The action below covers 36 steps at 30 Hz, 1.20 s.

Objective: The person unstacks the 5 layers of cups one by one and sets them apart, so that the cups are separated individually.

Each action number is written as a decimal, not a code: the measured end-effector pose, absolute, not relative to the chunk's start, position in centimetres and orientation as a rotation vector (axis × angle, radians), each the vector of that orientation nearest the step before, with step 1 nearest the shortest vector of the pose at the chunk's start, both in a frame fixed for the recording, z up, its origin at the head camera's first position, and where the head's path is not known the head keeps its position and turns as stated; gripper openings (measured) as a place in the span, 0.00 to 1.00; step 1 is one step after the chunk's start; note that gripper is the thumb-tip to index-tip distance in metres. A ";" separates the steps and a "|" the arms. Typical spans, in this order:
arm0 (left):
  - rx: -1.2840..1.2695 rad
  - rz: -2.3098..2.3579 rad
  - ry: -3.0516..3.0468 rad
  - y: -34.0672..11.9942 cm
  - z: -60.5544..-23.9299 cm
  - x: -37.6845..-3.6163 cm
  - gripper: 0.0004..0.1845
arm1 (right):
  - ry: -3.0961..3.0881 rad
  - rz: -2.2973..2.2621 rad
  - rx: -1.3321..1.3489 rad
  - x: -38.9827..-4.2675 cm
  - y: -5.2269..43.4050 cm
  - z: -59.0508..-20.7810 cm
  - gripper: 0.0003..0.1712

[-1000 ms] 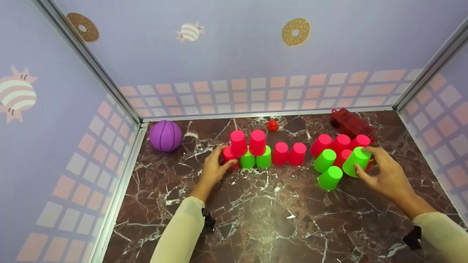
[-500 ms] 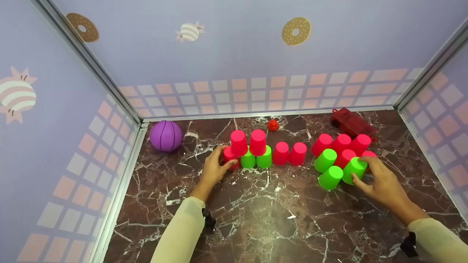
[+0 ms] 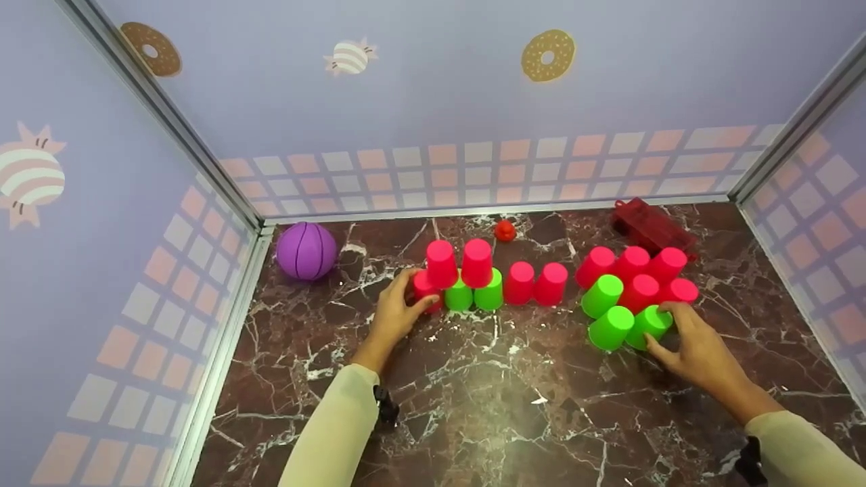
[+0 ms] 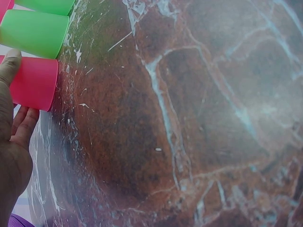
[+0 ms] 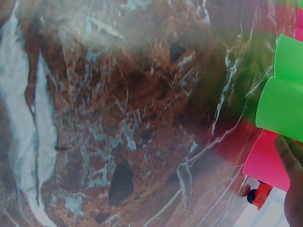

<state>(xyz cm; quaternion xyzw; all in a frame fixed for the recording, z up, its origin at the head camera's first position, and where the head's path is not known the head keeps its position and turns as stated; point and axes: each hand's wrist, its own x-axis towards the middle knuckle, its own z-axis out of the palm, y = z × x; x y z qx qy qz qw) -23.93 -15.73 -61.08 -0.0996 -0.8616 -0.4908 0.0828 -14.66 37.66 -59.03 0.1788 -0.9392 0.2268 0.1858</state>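
My left hand grips a pink cup at the left end of a row of upside-down cups; in the left wrist view thumb and fingers lie on either side of that pink cup. Beside it stand two green cups, with two pink cups stacked above, then two more pink cups to the right. My right hand pinches a green cup, low beside two other green cups in the right-hand group. Several pink cups stand behind them.
A purple ball lies at the back left. Near the back wall is a small red object, and at the back right a translucent red box-like thing sits behind the cups. Printed walls enclose the dark marble-patterned surface.
My right hand has brought the green cup down and toward me, from over the pink cups to beside the front green cup. The left hand has stayed on its pink cup.
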 end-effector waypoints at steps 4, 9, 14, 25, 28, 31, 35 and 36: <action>-0.291 -1.465 -2.569 -15.7 -61.0 -23.9 0.33 | -2.643 0.626 0.514 -14.7 37.7 -58.9 0.36; -0.289 -1.454 -2.571 -15.7 -61.1 -23.9 0.33 | -2.628 0.609 0.532 -14.8 37.9 -58.8 0.35; -0.277 -1.452 -2.584 -15.7 -61.2 -23.9 0.33 | -2.607 0.614 0.561 -14.9 37.9 -58.5 0.35; -0.302 -1.388 -2.582 -15.7 -60.8 -23.7 0.34 | -2.579 0.555 0.577 -15.6 37.2 -56.0 0.35; -0.291 -1.385 -2.591 -15.7 -60.9 -23.7 0.34 | -2.557 0.550 0.591 -16.1 36.8 -55.3 0.34; -0.285 -1.381 -2.595 -15.7 -60.9 -23.7 0.34 | -2.541 0.564 0.603 -16.7 36.4 -54.6 0.33; -0.277 -1.394 -2.598 -15.7 -60.8 -23.7 0.33 | -2.551 0.615 0.597 -17.4 35.5 -53.8 0.33; -0.274 -1.401 -2.601 -15.7 -60.7 -23.7 0.33 | -2.555 0.622 0.594 -17.6 35.2 -53.6 0.33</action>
